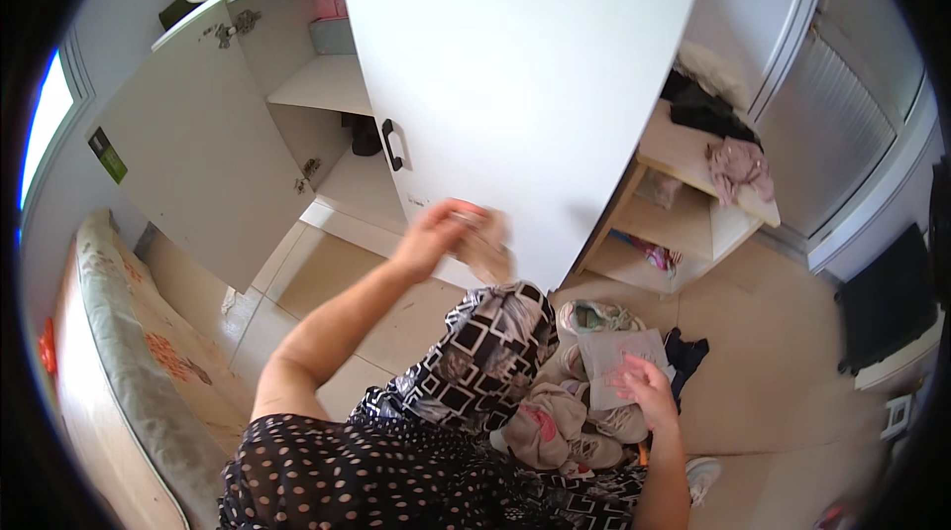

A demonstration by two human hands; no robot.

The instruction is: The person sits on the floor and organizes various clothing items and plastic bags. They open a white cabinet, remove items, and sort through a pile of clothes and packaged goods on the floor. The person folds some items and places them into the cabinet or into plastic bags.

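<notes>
Since the bed takes up 8 o'clock, its edge boxes in the floor on that side. Around 10 o'clock the cabinet door swings wide open, which cuts into the room between bed and cabinet. Left hand is up near the middle, fingers bent at a pale shape; it's all blurry, so can't tell what that is or if they're pinching it. Down at 5 o'clock there's the shoe pile, with the packet over it. Its left edge runs roughly 12 to 6, but a corner's hidden, so can't call the long axis. Right hand has fingers loosely spread across the packet, aimed at 10; can't tell if the thumb's pinching. A corner of the shelf pokes out at 3, and at 4 a wide stretch of floor reaches toward the suitcase.
</notes>
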